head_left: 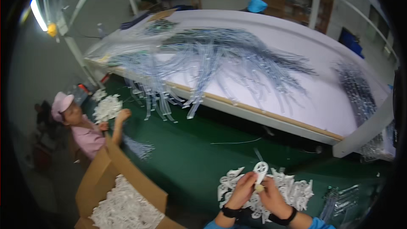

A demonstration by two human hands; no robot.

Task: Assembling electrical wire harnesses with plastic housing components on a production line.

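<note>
In front of me, a white plastic piece [260, 168] with a round, spoked head stands upright between my hands. My left hand [241, 191] grips its narrow lower part from the left. From the right, my right hand [273, 196] closes its fingers at the same lower end, where a small pale yellow spot shows at the fingertips. A thin clear strip [258, 154] sticks up from the head of the piece. Under and around both hands lies a pile of similar white plastic pieces [303, 193]. Dark bands circle both my wrists.
A cardboard box [95, 178] full of white pieces stands at lower left. Beyond it a person in pink [87, 138] works by another white pile [108, 108]. Clear strips [203, 68] hang over the raised white table's edge [254, 112]. More strips [339, 201] lie at right on the green surface [186, 157].
</note>
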